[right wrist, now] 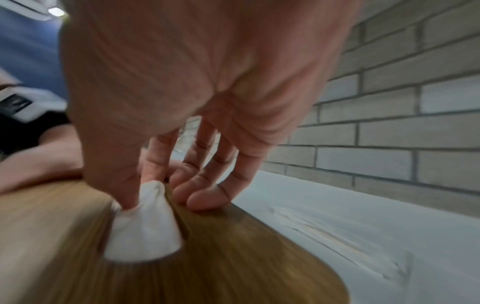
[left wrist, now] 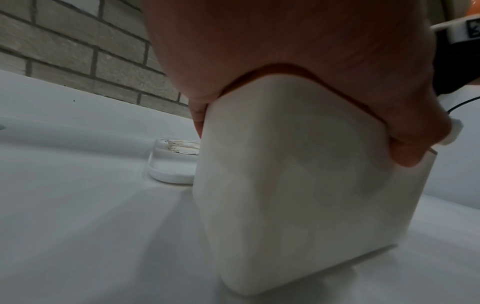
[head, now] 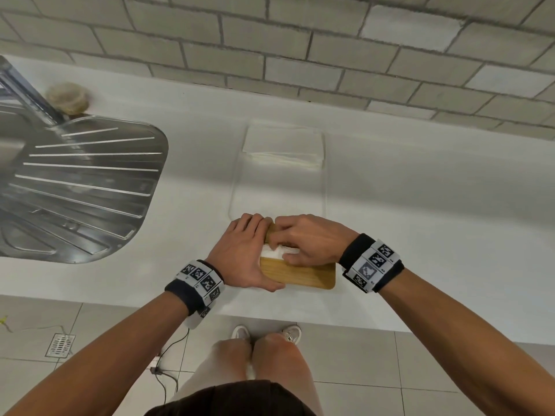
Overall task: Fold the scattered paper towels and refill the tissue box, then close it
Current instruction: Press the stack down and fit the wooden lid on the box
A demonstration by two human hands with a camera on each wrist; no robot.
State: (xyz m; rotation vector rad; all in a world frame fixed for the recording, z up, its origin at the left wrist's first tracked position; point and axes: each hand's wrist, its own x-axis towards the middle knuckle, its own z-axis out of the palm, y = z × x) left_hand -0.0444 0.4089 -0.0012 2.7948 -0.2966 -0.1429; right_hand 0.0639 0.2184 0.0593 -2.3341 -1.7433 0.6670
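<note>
A white tissue box [left wrist: 298,185] with a wooden lid [head: 309,276] stands near the counter's front edge. My left hand [head: 244,253] lies over the box's left end, palm on the lid corner, thumb along the front side, gripping it. A white paper towel [right wrist: 145,230] sticks up through the slot in the lid [right wrist: 233,257]. My right hand [head: 300,238] pinches the top of that paper towel [head: 274,253] between thumb and forefinger, while the other fingertips [right wrist: 205,197] rest on the lid.
A clear tray [head: 323,181] lies behind the box with a stack of folded paper towels [head: 282,145] at its far end. A steel sink drainboard [head: 75,190] and a round scrubber [head: 67,97] sit to the left. A brick wall [head: 300,40] bounds the counter.
</note>
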